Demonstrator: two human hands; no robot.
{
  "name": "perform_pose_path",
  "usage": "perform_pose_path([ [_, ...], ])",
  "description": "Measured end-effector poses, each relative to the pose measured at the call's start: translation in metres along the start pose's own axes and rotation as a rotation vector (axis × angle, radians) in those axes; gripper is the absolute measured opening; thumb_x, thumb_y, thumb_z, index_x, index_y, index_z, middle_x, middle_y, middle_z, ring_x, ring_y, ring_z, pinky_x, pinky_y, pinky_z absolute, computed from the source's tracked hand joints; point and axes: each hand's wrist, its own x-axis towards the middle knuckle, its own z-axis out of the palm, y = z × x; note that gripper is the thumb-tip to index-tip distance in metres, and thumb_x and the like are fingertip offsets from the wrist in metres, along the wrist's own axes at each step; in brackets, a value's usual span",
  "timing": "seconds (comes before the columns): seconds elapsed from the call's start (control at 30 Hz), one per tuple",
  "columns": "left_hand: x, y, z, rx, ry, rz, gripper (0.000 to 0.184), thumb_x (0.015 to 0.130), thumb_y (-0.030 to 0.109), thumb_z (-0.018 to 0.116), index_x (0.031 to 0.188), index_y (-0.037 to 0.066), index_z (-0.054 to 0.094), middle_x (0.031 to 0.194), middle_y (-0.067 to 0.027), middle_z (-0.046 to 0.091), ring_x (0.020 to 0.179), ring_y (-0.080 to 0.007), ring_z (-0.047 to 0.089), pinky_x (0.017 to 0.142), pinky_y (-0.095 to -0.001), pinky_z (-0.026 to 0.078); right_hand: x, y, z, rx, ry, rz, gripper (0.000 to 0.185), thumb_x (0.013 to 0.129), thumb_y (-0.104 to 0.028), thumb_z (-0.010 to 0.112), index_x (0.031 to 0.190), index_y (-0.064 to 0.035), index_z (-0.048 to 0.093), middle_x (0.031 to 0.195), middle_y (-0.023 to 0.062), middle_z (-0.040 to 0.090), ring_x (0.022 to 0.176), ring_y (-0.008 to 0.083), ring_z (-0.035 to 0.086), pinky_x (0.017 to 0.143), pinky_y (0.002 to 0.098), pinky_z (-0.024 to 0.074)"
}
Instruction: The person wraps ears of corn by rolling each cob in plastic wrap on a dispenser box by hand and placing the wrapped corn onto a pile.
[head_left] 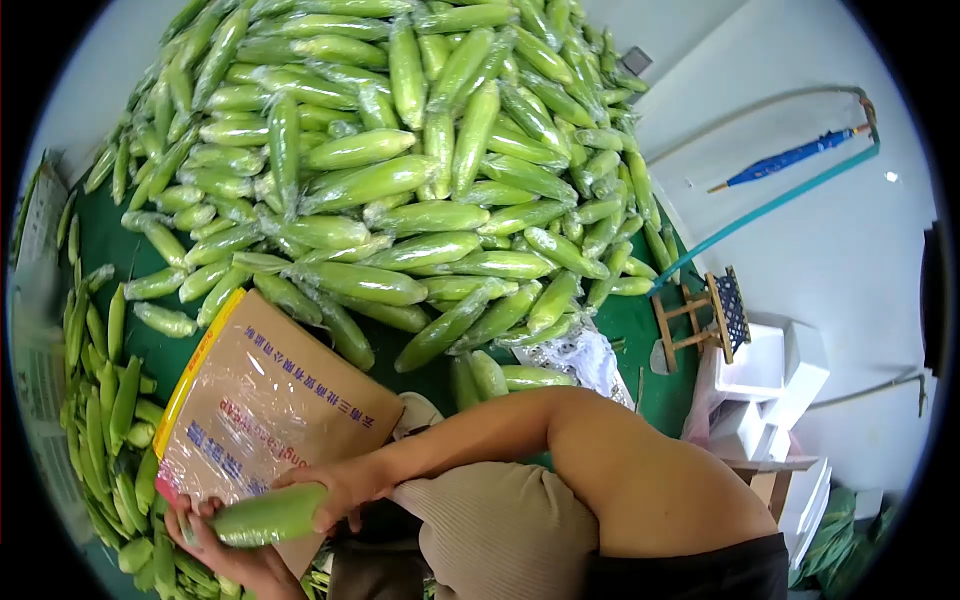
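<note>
Pale walls (810,80) rise around a dark green floor covering (655,395), with a blue umbrella (785,160) and a teal pole (765,205) over at the far right. Low in the view, one green ear of corn (265,516) lies between the two hands, its long axis running nearly left to right, the right end a little farther from the body. The right hand (345,488) grips that end, its forearm reaching in from the right; the left hand (225,560) is curled around the opposite end from the near side. Neither is free, and both are equally close to the ear.

Just beyond and partly beneath the ear is a printed cardboard piece (315,365), slanted, with clear film (235,440) spread over its face. Loose green ears (125,405) are heaped to the left, beside the cardboard. Past its far edge rises a broad mound of film-wrapped ears (370,185), some close to that edge.

On the right, a beige ribbed cloth (505,520) lies below the right arm, bounding the space on that side. Crumpled white plastic (590,360), a small stool (725,310) and white foam boxes (750,360) sit farther right, clear of both hands.
</note>
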Motion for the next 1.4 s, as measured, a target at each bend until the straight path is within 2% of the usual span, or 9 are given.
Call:
perform_pose_path([
  [0.1,-0.003,-0.020,0.006,0.307,0.104,-0.051,0.033,0.103,0.021,0.059,0.130,0.006,0.048,0.108,-0.0081,0.058,0.089,-0.0186,0.059,0.087,-0.0346,0.050,0.025,0.034,-0.011,-0.767,0.224,-0.728,0.093,0.081,-0.024,0.084,0.156,-0.0051,0.032,0.129,0.0124,0.059,0.109,0.0254,0.066,0.091,0.0375,0.0564],
  [0.27,0.008,-0.050,-0.048,0.459,-0.483,0.201,0.059,0.106,0.022,0.054,0.155,0.001,0.031,0.128,-0.0143,0.059,0.117,-0.0251,0.059,0.107,-0.0394,0.044,-0.083,-0.036,-0.094,-1.113,0.827,-0.620,0.073,0.085,-0.019,0.078,0.147,0.0003,0.045,0.132,0.0131,0.063,0.114,0.0292,0.063,0.103,0.0398,0.0497],
  [0.43,0.058,-0.053,-0.203,0.599,0.550,0.294,0.023,0.098,0.012,0.067,0.117,0.002,0.059,0.107,-0.0069,0.061,0.093,-0.0191,0.058,0.089,-0.0347,0.048,-0.262,-0.176,-0.259,-1.354,1.524,-1.013,0.052,0.092,-0.007,0.064,0.142,0.0012,0.051,0.131,0.0141,0.067,0.108,0.0316,0.066,0.097,0.0406,0.0526],
  [0.6,0.084,-0.045,-0.324,1.483,0.674,0.295,0.047,0.092,0.031,0.076,0.123,0.000,0.060,0.123,-0.0214,0.058,0.116,-0.0382,0.057,0.099,-0.0497,0.047,-0.228,-0.242,-0.194,-0.664,1.735,-1.287,0.050,0.103,-0.019,0.057,0.147,0.0050,0.048,0.140,0.0184,0.060,0.122,0.0281,0.059,0.111,0.0392,0.0438],
  [0.9,0.169,0.003,-0.340,1.599,0.259,-0.575,0.066,0.079,0.049,0.082,0.117,-0.002,0.063,0.105,-0.0205,0.074,0.098,-0.0333,0.072,0.086,-0.0448,0.056,-0.031,-0.091,-0.076,-1.337,0.703,-0.692,0.047,0.086,0.001,0.068,0.132,-0.0034,0.061,0.128,0.0126,0.063,0.118,0.0235,0.060,0.105,0.0373,0.0446],
  [1.03,0.073,-0.001,-0.312,-0.417,0.229,-0.560,0.055,0.095,0.048,0.061,0.116,-0.003,0.064,0.103,-0.0173,0.070,0.093,-0.0293,0.069,0.079,-0.0378,0.059,-0.030,-0.085,-0.053,-1.429,0.480,-0.545,0.046,0.078,-0.001,0.071,0.124,-0.0017,0.064,0.117,0.0117,0.063,0.114,0.0243,0.061,0.100,0.0375,0.0481],
  [1.1,0.023,0.002,-0.256,-0.577,0.370,-0.415,0.051,0.088,0.027,0.060,0.129,-0.003,0.059,0.121,-0.0213,0.066,0.110,-0.0388,0.066,0.086,-0.0451,0.060,-0.023,-0.080,-0.059,-1.409,0.542,-0.432,0.050,0.078,-0.002,0.072,0.128,-0.0046,0.063,0.119,0.0113,0.063,0.112,0.0258,0.060,0.097,0.0384,0.0498],
  [1.27,0.020,0.005,-0.211,-0.365,0.003,-0.255,0.077,0.073,0.013,0.058,0.148,-0.002,0.044,0.150,-0.0208,0.046,0.099,-0.0294,0.063,0.080,-0.0407,0.057,-0.005,-0.102,-0.056,-2.037,0.368,-0.274,0.069,0.078,-0.017,0.082,0.142,-0.0188,0.058,0.123,0.0105,0.059,0.109,0.0330,0.060,0.101,0.0437,0.0461],
  [1.4,0.063,0.020,-0.125,0.549,-0.321,0.024,0.087,0.074,0.029,0.084,0.147,0.003,0.044,0.118,-0.0134,0.063,0.096,-0.0260,0.066,0.075,-0.0399,0.057,0.007,-0.107,-0.058,-1.991,0.258,-0.272,0.052,0.080,-0.021,0.080,0.130,-0.0179,0.066,0.105,0.0068,0.061,0.104,0.0308,0.060,0.098,0.0445,0.0444],
])
